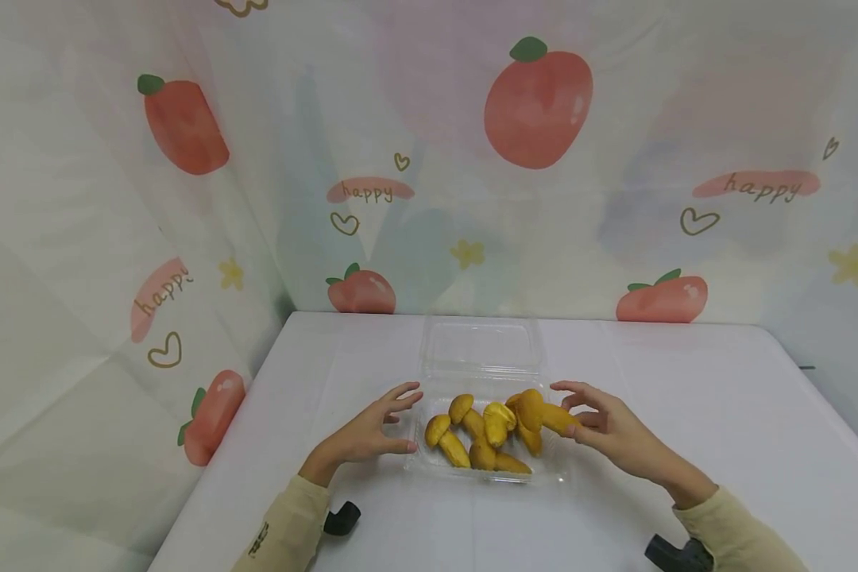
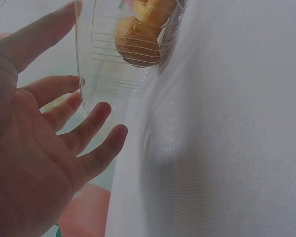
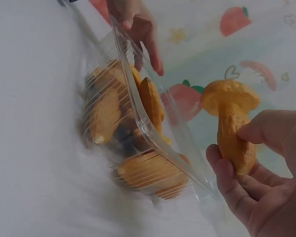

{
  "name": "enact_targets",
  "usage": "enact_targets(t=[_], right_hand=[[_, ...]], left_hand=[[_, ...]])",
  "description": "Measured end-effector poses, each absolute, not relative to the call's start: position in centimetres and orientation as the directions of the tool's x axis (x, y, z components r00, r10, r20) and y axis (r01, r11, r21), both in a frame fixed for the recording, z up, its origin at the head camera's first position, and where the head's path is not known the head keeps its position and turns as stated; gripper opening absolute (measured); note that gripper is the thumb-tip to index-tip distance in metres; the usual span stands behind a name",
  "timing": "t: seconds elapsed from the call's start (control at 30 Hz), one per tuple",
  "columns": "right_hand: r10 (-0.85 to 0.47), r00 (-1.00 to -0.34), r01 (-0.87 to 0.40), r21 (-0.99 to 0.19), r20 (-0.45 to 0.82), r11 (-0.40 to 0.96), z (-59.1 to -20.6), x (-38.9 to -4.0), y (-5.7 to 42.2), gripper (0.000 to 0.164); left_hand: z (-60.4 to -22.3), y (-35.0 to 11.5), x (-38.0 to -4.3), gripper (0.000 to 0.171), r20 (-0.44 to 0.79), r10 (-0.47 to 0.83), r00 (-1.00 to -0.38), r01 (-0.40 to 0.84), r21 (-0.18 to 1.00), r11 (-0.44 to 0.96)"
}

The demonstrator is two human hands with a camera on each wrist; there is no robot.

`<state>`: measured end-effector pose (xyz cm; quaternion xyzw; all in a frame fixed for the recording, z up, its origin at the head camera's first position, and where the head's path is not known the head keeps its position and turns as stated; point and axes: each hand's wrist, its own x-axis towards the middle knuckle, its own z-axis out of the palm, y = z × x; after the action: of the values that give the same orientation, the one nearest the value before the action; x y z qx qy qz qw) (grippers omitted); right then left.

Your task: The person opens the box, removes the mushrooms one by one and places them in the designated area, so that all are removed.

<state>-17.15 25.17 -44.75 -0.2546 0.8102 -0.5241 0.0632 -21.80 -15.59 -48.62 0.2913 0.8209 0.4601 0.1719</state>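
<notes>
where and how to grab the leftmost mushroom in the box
Likely best to pinch the mushroom by its stem, from above: the stem is slimmer than the cap and slants toward the person, and the lid is folded back.

The counter (image 1: 465,528) has a white, cloth-like surface. Directly on it lies one transparent plastic container (image 1: 436,393), its lid (image 1: 482,347) opened toward the far edge.
</notes>
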Motion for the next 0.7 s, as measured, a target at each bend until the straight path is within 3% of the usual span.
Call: enact_targets(t=[0.3,0.7], right_hand=[[-0.515,-0.832,-0.39,-0.878,0.206,0.279,-44.31,-17.0,25.64,0.063],[-0.478,-0.86,-0.359,-0.878,0.178,0.318,-44.2,-16.84,26.11,0.068]], left_hand=[[-48.6,-15.58,-21.77,0.093,-0.024,0.629,-0.777,0.313,0.853,0.419],[-48.66,-15.62,-21.78,0.094,-0.016,0.631,-0.776,0.328,0.844,0.425]])
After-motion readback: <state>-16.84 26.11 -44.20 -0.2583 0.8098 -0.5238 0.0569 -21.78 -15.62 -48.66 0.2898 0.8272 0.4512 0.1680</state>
